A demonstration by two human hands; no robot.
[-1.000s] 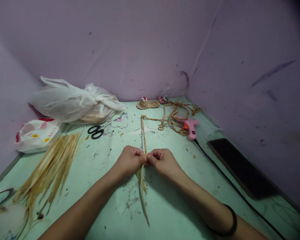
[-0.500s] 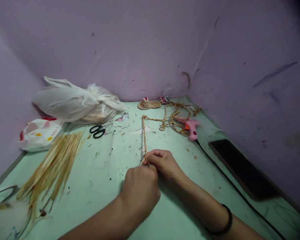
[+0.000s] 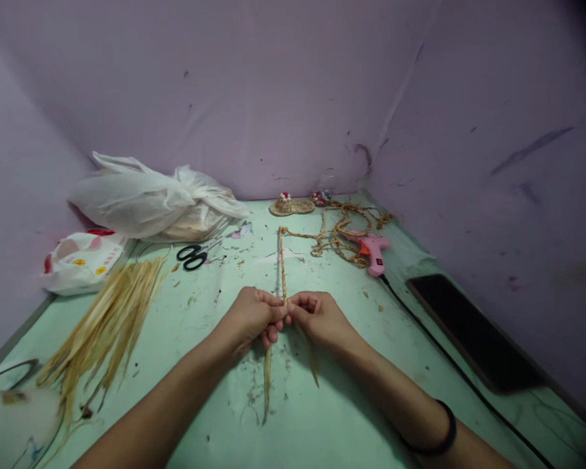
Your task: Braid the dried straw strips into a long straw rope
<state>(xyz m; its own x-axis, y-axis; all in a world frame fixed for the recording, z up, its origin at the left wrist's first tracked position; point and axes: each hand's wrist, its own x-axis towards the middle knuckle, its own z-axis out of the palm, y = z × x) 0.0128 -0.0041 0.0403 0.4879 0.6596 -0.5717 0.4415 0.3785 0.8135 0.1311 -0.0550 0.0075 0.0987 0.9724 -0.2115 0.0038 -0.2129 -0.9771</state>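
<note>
A braided straw cord (image 3: 282, 264) runs straight toward me down the middle of the table. At its near end my left hand (image 3: 254, 317) and my right hand (image 3: 320, 317) meet, thumbs and fingers pinched on the braid. One loose straw strand (image 3: 267, 384) hangs below my left hand, and a second strand (image 3: 313, 365) trails beneath my right. The cord's far end bends right and joins a tangle of braided cord (image 3: 354, 225). How the strands cross between my fingertips is hidden.
Dried straw strips (image 3: 107, 312) lie left, near black-handled scissors (image 3: 193, 256) and a white plastic bag (image 3: 161, 202). A pink glue gun (image 3: 375, 251) with a black cable (image 3: 439, 345) and a dark phone (image 3: 473, 332) lie right. A small woven hat piece (image 3: 293, 206) sits at the back.
My left hand has turned from a fist over the cord's end to a pinch beside my right fingers, moving left and away from me. Two loose strands now show below the hands.
</note>
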